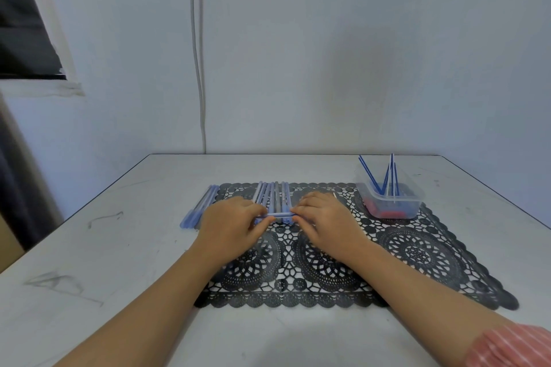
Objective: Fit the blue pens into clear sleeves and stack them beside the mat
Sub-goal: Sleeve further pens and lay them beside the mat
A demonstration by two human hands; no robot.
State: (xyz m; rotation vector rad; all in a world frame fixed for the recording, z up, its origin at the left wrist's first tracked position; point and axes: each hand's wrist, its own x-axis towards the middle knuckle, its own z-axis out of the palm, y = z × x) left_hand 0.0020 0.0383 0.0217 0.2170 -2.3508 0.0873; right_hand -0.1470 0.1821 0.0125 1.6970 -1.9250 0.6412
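Blue pen (pixel 278 215) is being pinched at both ends, left hand (pixel 229 222) and right hand (pixel 326 217) curling thumb and fingertips around it, holding it crosswise over the black lace mat (pixel 417 250). Behind, a row of sleeved pens (pixel 272 195) is lying on the mat; a stack (pixel 199 210) is resting just beside its left edge; a clear tub (pixel 416 201) is holding loose blue pens (pixel 369 174).
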